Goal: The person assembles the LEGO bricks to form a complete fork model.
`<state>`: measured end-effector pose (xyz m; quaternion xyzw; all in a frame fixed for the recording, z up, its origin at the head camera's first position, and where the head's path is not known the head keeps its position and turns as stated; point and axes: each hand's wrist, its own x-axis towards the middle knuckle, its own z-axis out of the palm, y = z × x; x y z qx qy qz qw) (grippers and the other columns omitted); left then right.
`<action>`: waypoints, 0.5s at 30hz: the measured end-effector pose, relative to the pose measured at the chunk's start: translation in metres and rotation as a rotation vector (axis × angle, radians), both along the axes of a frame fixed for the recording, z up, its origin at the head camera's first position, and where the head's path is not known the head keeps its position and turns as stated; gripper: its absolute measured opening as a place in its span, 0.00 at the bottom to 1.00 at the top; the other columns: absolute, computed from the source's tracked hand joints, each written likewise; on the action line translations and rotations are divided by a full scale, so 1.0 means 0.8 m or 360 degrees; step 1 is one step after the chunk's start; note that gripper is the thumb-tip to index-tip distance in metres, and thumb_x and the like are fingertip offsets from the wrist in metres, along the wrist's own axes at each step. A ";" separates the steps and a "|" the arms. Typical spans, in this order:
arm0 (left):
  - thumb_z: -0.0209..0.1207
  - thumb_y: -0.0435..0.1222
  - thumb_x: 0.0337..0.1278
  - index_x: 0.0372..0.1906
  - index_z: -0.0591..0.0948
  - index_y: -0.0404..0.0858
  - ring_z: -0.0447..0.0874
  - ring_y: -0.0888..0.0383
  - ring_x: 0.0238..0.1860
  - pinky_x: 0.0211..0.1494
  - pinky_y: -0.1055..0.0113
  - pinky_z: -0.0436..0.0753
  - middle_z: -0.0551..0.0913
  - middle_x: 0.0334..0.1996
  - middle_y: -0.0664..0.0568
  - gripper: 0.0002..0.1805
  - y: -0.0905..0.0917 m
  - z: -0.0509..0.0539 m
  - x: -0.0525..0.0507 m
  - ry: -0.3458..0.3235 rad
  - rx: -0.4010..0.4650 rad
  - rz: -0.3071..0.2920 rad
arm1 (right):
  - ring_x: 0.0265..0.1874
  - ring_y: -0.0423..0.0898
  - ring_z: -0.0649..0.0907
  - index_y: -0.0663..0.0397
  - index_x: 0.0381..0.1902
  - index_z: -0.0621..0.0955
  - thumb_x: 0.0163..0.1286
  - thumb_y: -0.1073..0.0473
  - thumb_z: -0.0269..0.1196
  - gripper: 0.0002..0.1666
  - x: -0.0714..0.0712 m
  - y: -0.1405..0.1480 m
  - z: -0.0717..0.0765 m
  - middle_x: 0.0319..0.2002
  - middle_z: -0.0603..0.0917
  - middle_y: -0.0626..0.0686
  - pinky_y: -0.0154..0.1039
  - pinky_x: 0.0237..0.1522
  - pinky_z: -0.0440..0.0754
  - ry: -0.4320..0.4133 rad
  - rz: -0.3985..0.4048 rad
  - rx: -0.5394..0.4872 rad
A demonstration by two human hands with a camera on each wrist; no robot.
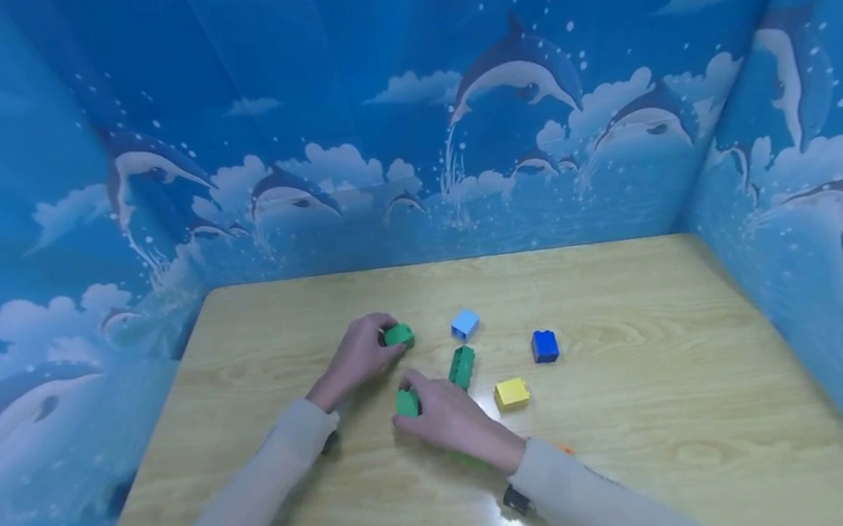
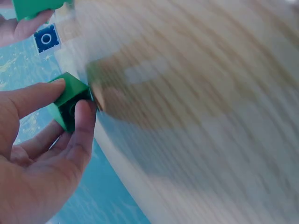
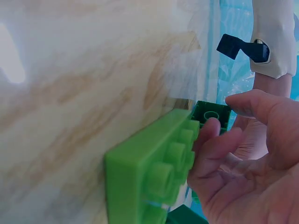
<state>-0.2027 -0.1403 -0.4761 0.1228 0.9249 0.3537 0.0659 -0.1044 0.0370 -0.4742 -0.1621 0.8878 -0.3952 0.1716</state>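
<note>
My left hand (image 1: 360, 353) pinches a green block (image 1: 399, 336) between thumb and fingers; in the left wrist view this block (image 2: 68, 100) is tilted, close to the tabletop. Nearer to me and slightly right, my right hand (image 1: 445, 411) pinches another green block (image 1: 407, 403). The right wrist view shows that block's hollow underside (image 3: 211, 113) between thumb and fingertips. A light green studded block (image 3: 135, 163) lies beside the right fingers, mostly hidden under the right hand in the head view. A darker green block (image 1: 462, 366) lies beyond the right hand.
On the wooden table (image 1: 620, 296) are a light blue block (image 1: 465, 324), a dark blue block (image 1: 545, 346) and a yellow block (image 1: 512, 394), all right of the hands. An orange piece (image 1: 566, 449) shows partly behind the right forearm. Dolphin-printed curtains (image 1: 379, 116) surround the table.
</note>
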 end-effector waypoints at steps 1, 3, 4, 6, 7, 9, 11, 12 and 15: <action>0.75 0.30 0.65 0.53 0.86 0.32 0.86 0.52 0.45 0.51 0.57 0.88 0.87 0.48 0.45 0.15 -0.001 0.001 0.001 -0.0013 0.0011 -0.0001 | 0.23 0.41 0.76 0.49 0.58 0.79 0.72 0.50 0.72 0.22 0.000 0.000 0.001 0.27 0.79 0.46 0.37 0.24 0.75 -0.0009 0.0000 -0.0002; 0.74 0.28 0.65 0.54 0.84 0.32 0.87 0.51 0.47 0.53 0.57 0.89 0.87 0.49 0.44 0.16 -0.004 0.004 0.002 -0.0037 0.0036 -0.0016 | 0.22 0.42 0.77 0.48 0.60 0.79 0.71 0.51 0.71 0.23 0.002 0.001 0.003 0.27 0.80 0.46 0.37 0.24 0.75 -0.0031 -0.0004 -0.0016; 0.73 0.27 0.65 0.55 0.84 0.32 0.87 0.50 0.48 0.54 0.56 0.89 0.86 0.50 0.43 0.16 -0.006 0.004 0.003 -0.0053 0.0053 -0.0025 | 0.23 0.42 0.77 0.48 0.61 0.78 0.70 0.52 0.70 0.24 0.002 0.001 0.004 0.28 0.80 0.46 0.37 0.24 0.75 -0.0043 -0.0009 -0.0022; 0.72 0.26 0.66 0.55 0.82 0.32 0.87 0.48 0.51 0.56 0.55 0.89 0.86 0.52 0.42 0.16 -0.011 0.005 0.005 -0.0072 0.0071 -0.0043 | 0.22 0.42 0.78 0.49 0.62 0.78 0.70 0.52 0.69 0.25 0.004 0.001 0.006 0.28 0.81 0.46 0.37 0.23 0.76 -0.0057 -0.0016 -0.0039; 0.72 0.26 0.66 0.55 0.82 0.33 0.87 0.47 0.52 0.57 0.54 0.88 0.86 0.53 0.42 0.16 -0.013 0.005 0.006 -0.0076 0.0076 -0.0049 | 0.22 0.42 0.78 0.49 0.63 0.78 0.71 0.52 0.69 0.25 0.004 0.002 0.007 0.28 0.82 0.46 0.37 0.23 0.76 -0.0062 -0.0019 -0.0045; 0.72 0.26 0.67 0.55 0.82 0.34 0.87 0.46 0.54 0.59 0.51 0.88 0.86 0.54 0.42 0.16 -0.019 0.005 0.009 -0.0088 0.0077 -0.0054 | 0.23 0.43 0.79 0.50 0.63 0.78 0.71 0.52 0.69 0.25 0.006 0.002 0.007 0.29 0.82 0.46 0.38 0.24 0.78 -0.0066 -0.0023 -0.0058; 0.72 0.27 0.67 0.54 0.82 0.35 0.87 0.47 0.54 0.59 0.50 0.87 0.86 0.54 0.43 0.16 -0.025 0.005 0.012 -0.0101 0.0071 -0.0039 | 0.25 0.43 0.80 0.49 0.62 0.78 0.71 0.52 0.70 0.24 0.007 0.002 0.007 0.31 0.82 0.47 0.39 0.25 0.79 -0.0065 -0.0027 -0.0080; 0.72 0.27 0.67 0.55 0.82 0.35 0.86 0.47 0.53 0.59 0.50 0.87 0.86 0.55 0.43 0.16 -0.028 0.005 0.013 -0.0099 0.0065 -0.0039 | 0.25 0.43 0.80 0.49 0.60 0.79 0.71 0.53 0.70 0.23 0.007 0.002 0.007 0.31 0.83 0.47 0.39 0.26 0.80 -0.0066 -0.0033 -0.0092; 0.73 0.30 0.66 0.56 0.83 0.35 0.86 0.49 0.50 0.55 0.51 0.87 0.87 0.55 0.43 0.17 -0.035 0.005 0.014 -0.0104 0.0050 -0.0034 | 0.26 0.43 0.81 0.46 0.57 0.79 0.72 0.54 0.69 0.19 0.007 0.003 0.003 0.32 0.83 0.46 0.40 0.26 0.81 -0.0056 -0.0048 -0.0120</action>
